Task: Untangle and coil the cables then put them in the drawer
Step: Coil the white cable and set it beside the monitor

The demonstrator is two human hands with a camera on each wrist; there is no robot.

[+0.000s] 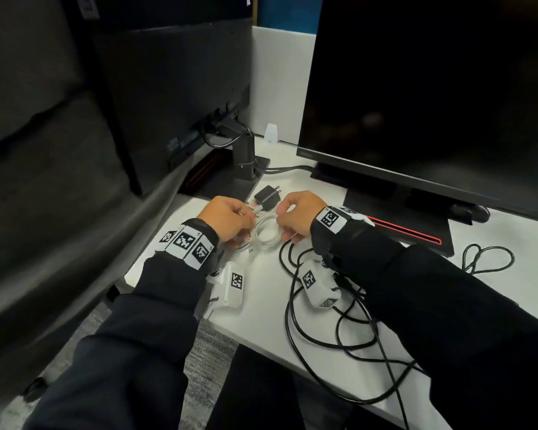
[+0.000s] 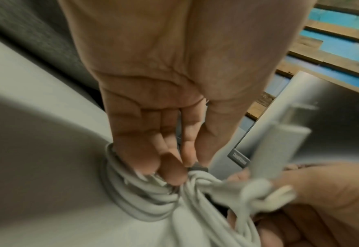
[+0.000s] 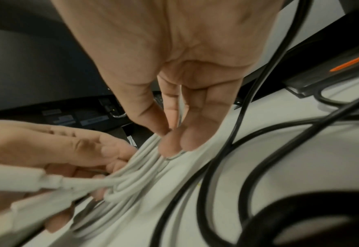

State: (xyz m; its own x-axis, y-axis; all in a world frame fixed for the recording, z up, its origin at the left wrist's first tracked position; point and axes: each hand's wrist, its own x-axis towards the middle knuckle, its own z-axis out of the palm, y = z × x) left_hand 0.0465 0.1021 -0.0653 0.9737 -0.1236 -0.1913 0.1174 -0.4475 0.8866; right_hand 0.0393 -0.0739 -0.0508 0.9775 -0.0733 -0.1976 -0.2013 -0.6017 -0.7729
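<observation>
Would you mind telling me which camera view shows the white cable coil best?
The head view: the white cable coil shows as a whole loop on the desk between the left hand and right hand. The left wrist view shows blurred strands under the fingers; the right wrist view shows only a bundled section.

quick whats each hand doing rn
Left hand: fingers curled, pinching one side of the white cable coil.
Right hand: fingers curled, pinching the coil's other side.

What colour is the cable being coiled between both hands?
White cable; clearest in the right wrist view.
</observation>
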